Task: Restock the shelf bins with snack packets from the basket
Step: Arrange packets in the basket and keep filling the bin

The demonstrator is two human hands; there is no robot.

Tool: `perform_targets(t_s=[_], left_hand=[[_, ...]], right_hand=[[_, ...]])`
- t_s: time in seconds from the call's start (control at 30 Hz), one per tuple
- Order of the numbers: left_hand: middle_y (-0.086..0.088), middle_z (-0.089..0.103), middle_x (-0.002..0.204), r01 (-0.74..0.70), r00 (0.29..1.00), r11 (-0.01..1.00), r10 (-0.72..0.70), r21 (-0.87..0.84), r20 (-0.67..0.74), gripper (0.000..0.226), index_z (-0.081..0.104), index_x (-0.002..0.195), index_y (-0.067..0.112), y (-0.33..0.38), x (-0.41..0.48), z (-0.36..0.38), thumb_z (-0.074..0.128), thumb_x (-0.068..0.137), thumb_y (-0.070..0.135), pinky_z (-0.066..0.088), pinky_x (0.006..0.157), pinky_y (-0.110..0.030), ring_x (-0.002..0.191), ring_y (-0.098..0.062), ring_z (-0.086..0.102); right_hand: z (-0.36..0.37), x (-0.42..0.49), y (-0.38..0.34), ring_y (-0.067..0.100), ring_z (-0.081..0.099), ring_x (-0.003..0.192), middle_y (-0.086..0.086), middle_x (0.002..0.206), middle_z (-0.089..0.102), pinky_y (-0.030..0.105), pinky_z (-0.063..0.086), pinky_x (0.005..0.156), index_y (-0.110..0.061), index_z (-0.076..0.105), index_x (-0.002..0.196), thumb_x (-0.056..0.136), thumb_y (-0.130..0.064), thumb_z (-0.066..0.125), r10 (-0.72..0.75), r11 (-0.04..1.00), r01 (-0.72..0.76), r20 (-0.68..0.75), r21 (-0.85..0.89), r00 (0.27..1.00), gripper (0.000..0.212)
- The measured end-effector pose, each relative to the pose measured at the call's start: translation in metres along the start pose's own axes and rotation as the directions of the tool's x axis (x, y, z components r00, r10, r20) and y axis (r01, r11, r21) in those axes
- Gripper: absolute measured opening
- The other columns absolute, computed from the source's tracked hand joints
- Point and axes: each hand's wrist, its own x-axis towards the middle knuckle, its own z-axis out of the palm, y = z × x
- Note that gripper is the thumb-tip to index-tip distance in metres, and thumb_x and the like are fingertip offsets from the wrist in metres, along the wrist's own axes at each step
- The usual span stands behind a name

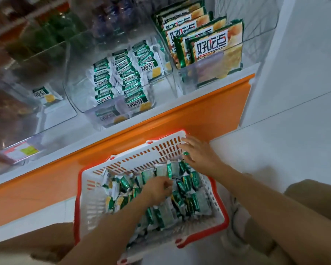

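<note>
Basket (80, 199) sits below the shelf bin (78, 96), full of snack packets (182, 207). Left hand (159, 188) inside it, fingers curled onto snack packets, apparently gathering stock. Right hand (199, 155), fingers spread, rests at its far corner, likely steadying.

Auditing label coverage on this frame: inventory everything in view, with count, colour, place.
shelf: one, white with orange front, behind the basket
left bin: one, clear, shelf left, holds a single packet, green-white
middle bin: one, clear, shelf centre, holds stacked packets in rows, green-white
right bin: one, clear, shelf right, holds several large packets, green-orange, upright
price label: one, white and yellow, shelf edge far left
upper-left goods: blurred, cannot tell
basket: one, white with red rim, on the white floor
basket packets: many, green-white, loose in basket
left hand: in basket, fingers curled on basket packets
right hand: fingers straight, on basket's far corner
</note>
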Motion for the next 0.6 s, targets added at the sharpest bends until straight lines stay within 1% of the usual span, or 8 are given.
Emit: perform_targets(t_s=[0.13, 0.2, 0.23, 0.3, 0.37, 0.47, 0.53, 0.6], left_hand=[[-0.010, 0.069, 0.107, 0.043, 0.999, 0.999, -0.043, 0.019, 0.026, 0.026, 0.066, 0.118, 0.014, -0.005, 0.009, 0.020, 0.054, 0.098, 0.027, 0.055, 0.085, -0.035, 0.088, -0.022, 0.063], [-0.009, 0.068, 0.096, 0.052, 0.999, 0.999, -0.052, 0.016, 0.001, 0.018, 0.067, 0.105, 0.015, -0.006, 0.012, 0.025, 0.055, 0.097, 0.026, 0.055, 0.079, -0.037, 0.081, -0.022, 0.062], [-0.007, 0.066, 0.088, 0.052, 0.998, 0.999, -0.052, 0.008, -0.018, 0.013, 0.065, 0.093, 0.015, -0.007, 0.015, 0.026, 0.057, 0.096, 0.025, 0.054, 0.077, -0.038, 0.078, -0.022, 0.061], [0.001, 0.057, 0.074, 0.033, 0.999, 0.999, -0.035, -0.033, -0.041, 0.023, 0.055, 0.073, 0.020, -0.010, 0.019, 0.023, 0.059, 0.095, 0.026, 0.050, 0.071, -0.036, 0.071, -0.017, 0.055], [0.007, 0.053, 0.074, 0.000, 0.999, 0.988, -0.008, -0.155, -0.051, 0.027, 0.053, 0.069, 0.024, -0.012, 0.023, 0.015, 0.062, 0.095, 0.027, 0.045, 0.070, -0.031, 0.071, -0.014, 0.054], [0.003, 0.053, 0.071, -0.058, 0.991, 0.931, 0.011, -0.361, -0.131, 0.025, 0.056, 0.071, 0.017, -0.016, 0.022, -0.002, 0.066, 0.094, 0.021, 0.041, 0.066, -0.026, 0.065, -0.012, 0.051], [0.002, 0.050, 0.065, -0.088, 0.982, 0.894, 0.005, -0.439, -0.186, 0.026, 0.053, 0.071, 0.014, -0.019, 0.019, -0.014, 0.066, 0.093, 0.016, 0.038, 0.062, -0.027, 0.059, -0.010, 0.048], [0.003, 0.047, 0.061, -0.127, 0.976, 0.846, 0.014, -0.517, -0.216, 0.025, 0.053, 0.071, 0.014, -0.019, 0.013, -0.027, 0.065, 0.093, 0.012, 0.036, 0.059, -0.024, 0.053, -0.006, 0.045]], right_hand=[[0.009, 0.001, 0.004, 0.022, 0.019, 0.147, 0.005, 0.152, 0.038, 0.046, 0.033, 0.105, -0.016, 0.052, 0.136, 0.100, -0.032, 0.040, -0.002, 1.000, 0.002, 0.039, -0.011, 0.999, 0.041], [0.012, 0.003, 0.004, 0.023, 0.018, 0.147, 0.006, 0.151, 0.039, 0.051, 0.033, 0.108, -0.016, 0.053, 0.134, 0.096, -0.035, 0.035, -0.001, 1.000, 0.000, 0.064, 0.017, 0.998, 0.046], [0.012, 0.004, 0.003, 0.023, 0.017, 0.148, 0.005, 0.152, 0.038, 0.052, 0.030, 0.111, -0.017, 0.052, 0.134, 0.096, -0.037, 0.033, -0.002, 1.000, 0.001, 0.073, 0.016, 0.997, 0.048], [0.014, 0.005, 0.003, 0.022, 0.019, 0.147, 0.004, 0.151, 0.039, 0.049, 0.019, 0.115, -0.018, 0.053, 0.134, 0.095, -0.041, 0.026, -0.006, 1.000, 0.007, 0.062, -0.010, 0.998, 0.053], [0.014, 0.005, 0.001, 0.022, 0.028, 0.143, 0.003, 0.145, 0.049, 0.044, 0.010, 0.114, -0.019, 0.060, 0.127, 0.092, -0.044, 0.022, -0.041, 0.999, 0.041, 0.003, -0.008, 0.999, 0.057], [0.009, 0.007, -0.005, 0.020, 0.037, 0.138, 0.000, 0.138, 0.055, 0.039, 0.016, 0.112, -0.019, 0.063, 0.125, 0.095, -0.044, 0.030, -0.131, 0.990, 0.133, -0.029, 0.056, 0.991, 0.050], [-0.001, 0.010, -0.016, 0.016, 0.036, 0.136, -0.003, 0.144, 0.049, 0.037, 0.023, 0.114, -0.022, 0.054, 0.135, 0.099, -0.045, 0.041, -0.147, 0.984, 0.137, 0.075, 0.115, 0.986, 0.045], [-0.010, 0.012, -0.026, 0.014, 0.039, 0.133, -0.005, 0.148, 0.043, 0.035, 0.032, 0.110, -0.025, 0.043, 0.144, 0.096, -0.048, 0.052, -0.128, 0.979, 0.092, 0.200, 0.179, 0.971, 0.054]])
